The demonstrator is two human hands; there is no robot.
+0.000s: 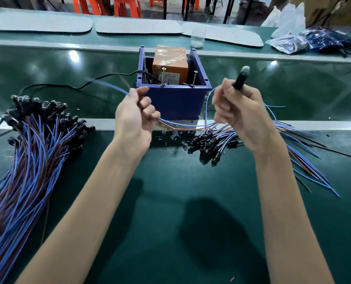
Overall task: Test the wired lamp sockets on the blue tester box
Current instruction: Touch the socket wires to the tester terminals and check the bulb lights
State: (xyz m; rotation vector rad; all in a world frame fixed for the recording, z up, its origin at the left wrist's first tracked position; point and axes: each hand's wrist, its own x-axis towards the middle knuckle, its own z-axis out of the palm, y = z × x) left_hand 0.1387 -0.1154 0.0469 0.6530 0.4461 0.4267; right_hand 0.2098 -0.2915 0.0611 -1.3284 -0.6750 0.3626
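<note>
The blue tester box (178, 101) stands in the middle of the green bench, with an orange transformer (169, 64) inside and two screw contacts (163, 77) on its front rim. My right hand (240, 113) grips a black lamp socket (241, 77) with a small bulb on top, held up to the right of the box. My left hand (135, 117) pinches that socket's blue and brown wires (182, 125), whose ends stick out blurred to the upper left. Both hands are in front of the box, apart from it.
A large bundle of wired sockets (37, 128) lies at the left, a smaller pile (213, 142) at the right under my right hand. A black power cable (72, 86) runs left from the box. Plastic bags (305, 41) and a clear cup (197, 38) sit on the far bench.
</note>
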